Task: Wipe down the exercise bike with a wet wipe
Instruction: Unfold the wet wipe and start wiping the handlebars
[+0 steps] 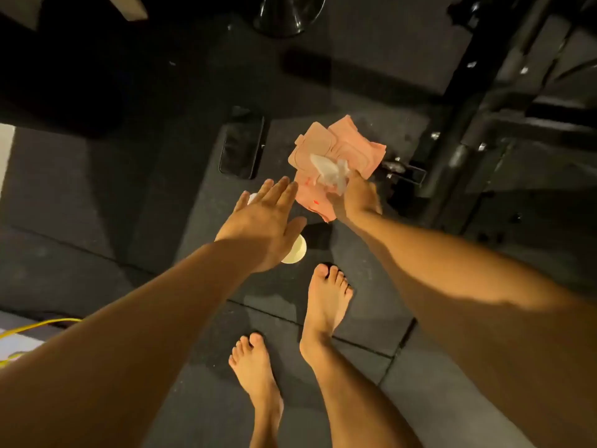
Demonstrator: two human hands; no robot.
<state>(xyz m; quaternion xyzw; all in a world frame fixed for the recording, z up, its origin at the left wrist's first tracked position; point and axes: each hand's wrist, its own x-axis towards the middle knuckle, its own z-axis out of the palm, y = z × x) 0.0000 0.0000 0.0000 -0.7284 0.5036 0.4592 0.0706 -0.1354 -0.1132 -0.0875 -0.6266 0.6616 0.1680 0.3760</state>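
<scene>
A pink pack of wet wipes [326, 150] lies on the dark rubber floor in the middle of the head view. My right hand [353, 197] pinches a white wet wipe [329, 171] that sticks up out of the pack. My left hand [265, 221] hovers to the left of the pack, fingers straight and together, holding nothing. The black frame of the exercise bike [478, 101] stands at the upper right, its base bar close beside the pack.
A black phone [242, 145] lies on the floor left of the pack. A white cylindrical container [295, 250] lies under my left hand. My two bare feet [323, 305] stand below. A yellow cable [38, 326] runs at the lower left.
</scene>
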